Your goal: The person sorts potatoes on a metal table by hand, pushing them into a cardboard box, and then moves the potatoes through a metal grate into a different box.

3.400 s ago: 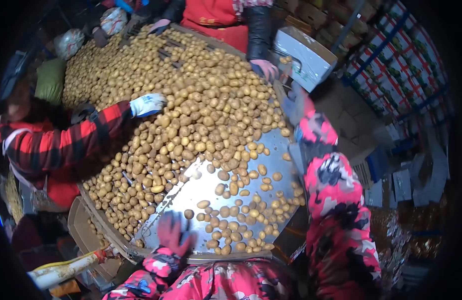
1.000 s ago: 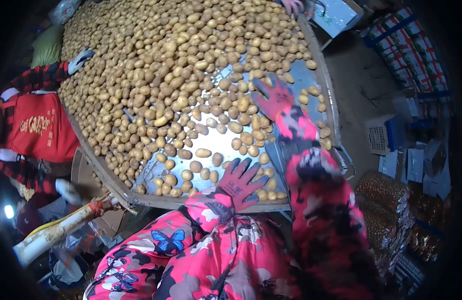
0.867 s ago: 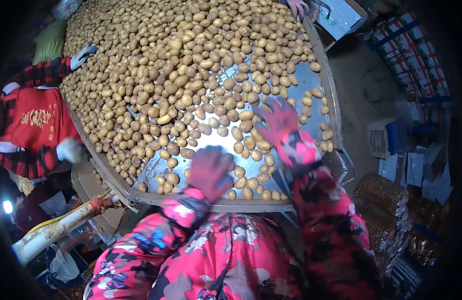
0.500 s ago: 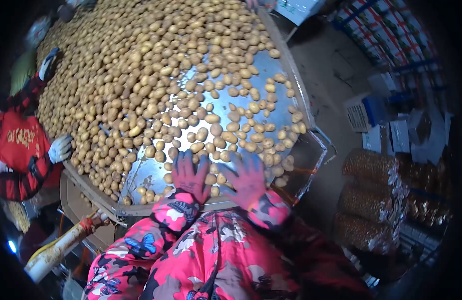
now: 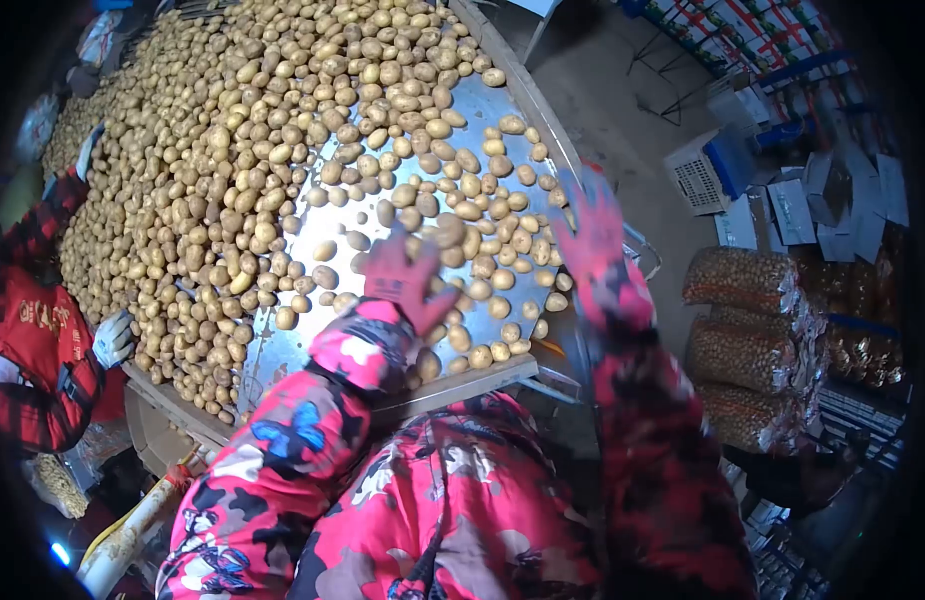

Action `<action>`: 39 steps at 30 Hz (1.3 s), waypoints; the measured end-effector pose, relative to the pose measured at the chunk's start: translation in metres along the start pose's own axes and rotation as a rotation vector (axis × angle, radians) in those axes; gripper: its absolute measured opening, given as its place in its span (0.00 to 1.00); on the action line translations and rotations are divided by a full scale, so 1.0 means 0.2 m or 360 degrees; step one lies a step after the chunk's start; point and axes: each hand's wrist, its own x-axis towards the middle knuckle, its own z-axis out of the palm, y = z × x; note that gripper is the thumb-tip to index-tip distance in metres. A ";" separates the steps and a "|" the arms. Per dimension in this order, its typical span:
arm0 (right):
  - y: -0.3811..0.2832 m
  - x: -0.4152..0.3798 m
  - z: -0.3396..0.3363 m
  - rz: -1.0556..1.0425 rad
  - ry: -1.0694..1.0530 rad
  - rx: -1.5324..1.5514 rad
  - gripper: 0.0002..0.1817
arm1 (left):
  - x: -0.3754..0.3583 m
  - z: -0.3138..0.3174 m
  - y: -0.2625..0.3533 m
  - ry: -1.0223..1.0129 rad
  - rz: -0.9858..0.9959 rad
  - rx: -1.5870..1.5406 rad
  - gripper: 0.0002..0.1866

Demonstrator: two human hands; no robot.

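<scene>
Many potatoes point(image 5: 212, 200) cover a metal sorting table point(image 5: 317, 225), heaped at the left and far side and looser near me. My left hand point(image 5: 404, 283), in a pink glove with dark fingertips, is over the near potatoes, fingers spread and slightly blurred; some potatoes under it are smeared by motion. Over the table's right rim is my right hand point(image 5: 590, 235), in the same kind of glove, fingers stretched out and nothing in them. Its fingertips are blurred, with several potatoes just to the left.
At the left edge a co-worker in a red apron point(image 5: 47, 325) has a white-gloved hand point(image 5: 113, 340) by the rim. Filled mesh sacks point(image 5: 739, 345) are stacked at the right, below a white crate point(image 5: 697, 182) and cardboard pieces point(image 5: 792, 212). A rusty pipe point(image 5: 132, 535) is at lower left.
My right hand has moved right and away from me, to the table's rim. My left hand has moved slightly forward among the potatoes. The whole view has shifted a little.
</scene>
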 end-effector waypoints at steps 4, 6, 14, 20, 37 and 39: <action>-0.09 0.22 0.21 -0.0174 -0.0557 -0.0202 0.33 | -0.19 0.08 0.11 0.0054 0.0382 0.0091 0.40; -0.13 0.08 0.13 -0.0439 -0.0662 -0.0249 0.32 | -0.36 -0.01 0.01 0.0087 0.0406 0.0083 0.41; 0.07 -0.34 -0.24 0.0107 -0.1082 0.0098 0.31 | -0.95 -0.14 -0.16 -0.0196 -0.0890 0.0440 0.54; 0.05 -0.07 0.02 -0.0322 -0.0034 -0.0050 0.31 | -0.53 0.10 0.11 0.0004 0.0142 -0.0258 0.40; -0.53 -0.50 -0.01 -0.0507 -0.0627 0.0092 0.42 | -0.51 0.03 -0.06 0.0091 0.0186 0.0077 0.43; -0.38 -0.50 -0.12 -0.0450 -0.0594 0.0086 0.41 | -0.72 -0.13 -0.11 0.0199 0.0017 0.0230 0.44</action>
